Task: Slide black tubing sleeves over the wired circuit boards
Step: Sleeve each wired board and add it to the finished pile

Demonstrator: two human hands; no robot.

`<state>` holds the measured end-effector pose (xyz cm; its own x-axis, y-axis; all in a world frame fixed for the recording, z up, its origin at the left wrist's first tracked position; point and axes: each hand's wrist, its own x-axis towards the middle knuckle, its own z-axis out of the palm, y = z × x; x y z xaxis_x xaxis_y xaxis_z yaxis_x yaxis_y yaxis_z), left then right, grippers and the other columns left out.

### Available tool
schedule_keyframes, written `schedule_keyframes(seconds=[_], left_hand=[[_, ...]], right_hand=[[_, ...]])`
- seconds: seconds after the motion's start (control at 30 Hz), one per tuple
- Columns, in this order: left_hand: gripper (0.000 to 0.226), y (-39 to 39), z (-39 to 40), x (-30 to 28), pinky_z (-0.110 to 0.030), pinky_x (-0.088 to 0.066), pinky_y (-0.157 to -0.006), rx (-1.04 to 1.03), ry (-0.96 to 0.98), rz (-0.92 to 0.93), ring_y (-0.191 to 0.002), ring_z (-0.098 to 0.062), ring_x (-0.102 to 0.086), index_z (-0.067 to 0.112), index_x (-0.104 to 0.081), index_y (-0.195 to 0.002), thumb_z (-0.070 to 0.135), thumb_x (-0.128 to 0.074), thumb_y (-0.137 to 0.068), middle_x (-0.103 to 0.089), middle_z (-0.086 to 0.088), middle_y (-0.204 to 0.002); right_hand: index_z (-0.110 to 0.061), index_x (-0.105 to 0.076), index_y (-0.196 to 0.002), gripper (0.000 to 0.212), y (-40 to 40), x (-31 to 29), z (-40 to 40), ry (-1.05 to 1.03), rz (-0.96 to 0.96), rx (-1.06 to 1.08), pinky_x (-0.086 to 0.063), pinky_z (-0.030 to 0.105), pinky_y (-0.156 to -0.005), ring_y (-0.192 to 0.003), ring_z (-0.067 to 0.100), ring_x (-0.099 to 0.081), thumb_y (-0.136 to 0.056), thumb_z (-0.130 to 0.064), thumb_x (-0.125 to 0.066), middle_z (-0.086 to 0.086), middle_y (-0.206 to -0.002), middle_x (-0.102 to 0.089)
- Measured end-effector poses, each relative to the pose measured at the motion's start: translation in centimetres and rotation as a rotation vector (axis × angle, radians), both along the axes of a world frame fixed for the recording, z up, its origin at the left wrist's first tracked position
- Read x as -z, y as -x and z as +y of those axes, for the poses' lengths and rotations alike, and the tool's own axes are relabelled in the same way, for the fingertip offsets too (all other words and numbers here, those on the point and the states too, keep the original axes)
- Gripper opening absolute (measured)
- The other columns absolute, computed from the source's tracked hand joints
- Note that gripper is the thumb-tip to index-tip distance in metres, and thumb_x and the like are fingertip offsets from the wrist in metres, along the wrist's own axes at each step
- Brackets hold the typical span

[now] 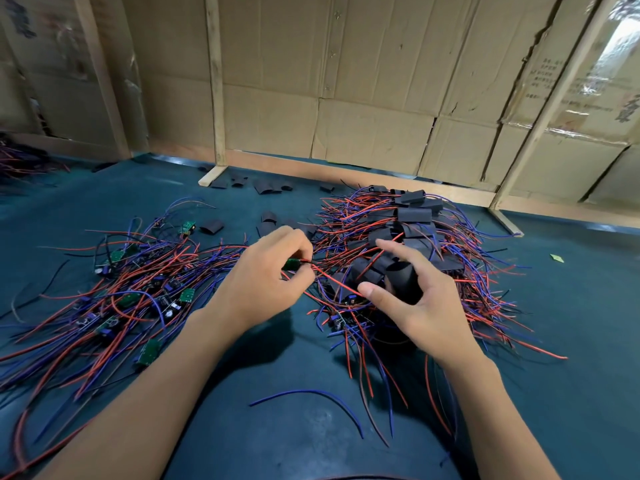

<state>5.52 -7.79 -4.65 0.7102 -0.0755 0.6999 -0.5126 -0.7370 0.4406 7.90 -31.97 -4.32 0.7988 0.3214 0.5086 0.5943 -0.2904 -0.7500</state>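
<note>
Green board (293, 264) w/ red wires pinched in L hand (266, 278); R hand (412, 296) curled round black sleeve (401, 280)

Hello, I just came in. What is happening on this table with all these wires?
A person is fitting black sleeves over small wired circuit boards. The left hand pinches a green board with its red wire. The right hand holds an open black sleeve, not yet on the board. On the left lies a pile of bare boards. On the right is a heap of sleeved boards. A few loose sleeves lie further back on the dark mat.
</note>
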Motion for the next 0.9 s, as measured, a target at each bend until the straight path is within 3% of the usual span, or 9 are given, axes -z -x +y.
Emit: schedule_keyframes(seconds=[0.1,0.2,0.33,0.47,0.57,0.63,0.73,0.8,0.9], left_hand=[[0.011,0.0,0.2,-0.2,-0.036,-0.042,-0.080,0.035,-0.197,0.024,-0.083,-0.019,-0.054,0.015,-0.068,-0.085,0.010,-0.059,-0.080,-0.062,0.006,-0.084],[0.016,0.0,0.0,-0.2,-0.042,-0.042,-0.079,0.110,-0.316,0.045,-0.084,-0.020,-0.055,0.018,-0.070,-0.085,0.016,-0.054,-0.084,-0.064,0.009,-0.084],[0.024,0.0,-0.3,-0.2,-0.040,-0.042,-0.077,0.101,-0.310,0.028,-0.082,-0.020,-0.054,0.019,-0.071,-0.081,0.019,-0.049,-0.089,-0.066,0.009,-0.081],[0.022,0.0,0.3,-0.4,-0.040,-0.039,-0.077,-0.017,-0.277,-0.030,-0.082,-0.023,-0.054,0.017,-0.069,-0.073,0.012,-0.054,-0.088,-0.064,0.010,-0.074],[0.020,0.2,0.3,-0.5,-0.043,-0.040,-0.083,-0.085,-0.284,-0.021,-0.090,-0.024,-0.057,0.021,-0.072,-0.074,0.011,-0.058,-0.085,-0.067,0.013,-0.079],[0.020,0.3,0.2,-0.6,-0.043,-0.038,-0.096,-0.047,-0.347,0.008,-0.099,-0.022,-0.058,0.025,-0.075,-0.085,0.015,-0.057,-0.082,-0.068,0.013,-0.088],[0.025,0.6,-0.6,-0.5,-0.035,-0.036,-0.105,0.132,-0.451,0.033,-0.103,-0.017,-0.055,0.021,-0.072,-0.104,0.023,-0.058,-0.084,-0.065,0.008,-0.096],[0.021,0.7,-1.5,-0.2,-0.023,-0.040,-0.092,0.251,-0.378,0.094,-0.099,-0.008,-0.052,0.018,-0.067,-0.109,0.029,-0.060,-0.094,-0.061,0.010,-0.098],[0.019,0.4,-2.0,0.2,-0.012,-0.035,-0.079,0.296,-0.226,0.156,-0.087,0.007,-0.049,0.016,-0.067,-0.109,0.032,-0.059,-0.101,-0.054,0.016,-0.093]], right_hand=[[-0.027,-0.069,-0.122,0.049,0.0,0.2,0.3,0.102,-0.005,-0.020,-0.043,0.019,-0.068,-0.062,0.004,-0.049,-0.076,-0.029,-0.087,0.004,-0.066,-0.059],[-0.030,-0.070,-0.118,0.047,-0.1,0.5,0.3,0.245,-0.055,-0.044,-0.043,0.015,-0.067,-0.063,0.002,-0.050,-0.075,-0.039,-0.088,0.000,-0.066,-0.055],[-0.028,-0.077,-0.095,0.023,-0.3,0.6,0.6,0.311,-0.129,-0.037,-0.038,0.009,-0.063,-0.069,0.003,-0.059,-0.080,-0.045,-0.078,-0.020,-0.067,-0.059],[-0.024,-0.074,-0.079,0.021,-0.5,0.8,0.8,0.314,-0.145,-0.056,-0.042,0.025,-0.060,-0.065,0.012,-0.056,-0.086,-0.043,-0.074,-0.005,-0.067,-0.061],[-0.027,-0.073,-0.077,0.015,-0.3,0.8,1.0,0.261,-0.127,-0.068,-0.036,0.015,-0.058,-0.062,0.008,-0.052,-0.086,-0.038,-0.075,-0.011,-0.068,-0.059],[-0.025,-0.073,-0.076,0.012,-0.4,1.0,1.2,0.231,-0.142,-0.052,-0.034,0.013,-0.060,-0.063,0.007,-0.051,-0.086,-0.033,-0.075,-0.011,-0.067,-0.056],[-0.018,-0.077,-0.082,0.007,-0.6,1.3,1.5,0.240,-0.191,-0.025,-0.042,0.025,-0.063,-0.068,0.011,-0.055,-0.088,-0.021,-0.078,-0.002,-0.075,-0.058],[-0.013,-0.079,-0.088,0.002,-0.6,1.5,1.6,0.231,-0.204,-0.044,-0.046,0.032,-0.066,-0.072,0.018,-0.060,-0.089,-0.014,-0.077,0.002,-0.080,-0.061],[-0.015,-0.079,-0.094,0.008,-0.9,1.5,1.2,0.277,-0.207,-0.040,-0.050,0.032,-0.068,-0.075,0.012,-0.064,-0.090,-0.020,-0.076,-0.003,-0.083,-0.068]])
